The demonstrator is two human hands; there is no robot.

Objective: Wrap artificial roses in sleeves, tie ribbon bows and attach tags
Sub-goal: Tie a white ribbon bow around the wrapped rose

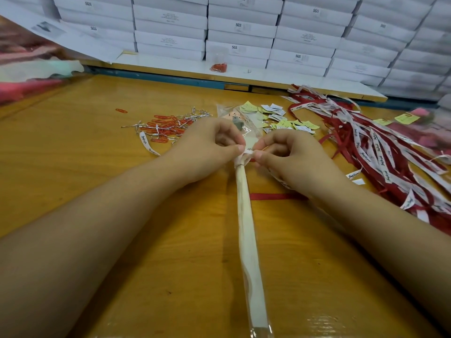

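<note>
My left hand (210, 145) and right hand (289, 152) are both curled, with thumb and forefinger of each pinching the white printed ribbon (247, 152) from opposite sides. The ribbon sits at the neck of the clear sleeve (253, 284), where the film is gathered tight around the pale stem (244, 206). The sleeved stem lies along the yellow table (122, 203), running from my hands towards me and out at the lower edge of view. Its upper part passes under my knuckles, and I cannot make out the flower head there. A red ribbon strip (275, 196) lies flat across the table under my right wrist, touching the stem's right side. Beyond my left hand is a heap of red paper clips (168, 125) mixed with silver twist ties (192, 115). A loose piece of white ribbon (146, 142) lies beside them. Beyond my right hand lie scattered yellow and white tags (280, 118). To their right is a long pile of red and white ribbons (378, 147). Stacked white boxes (244, 28) stand along the far edge
</note>
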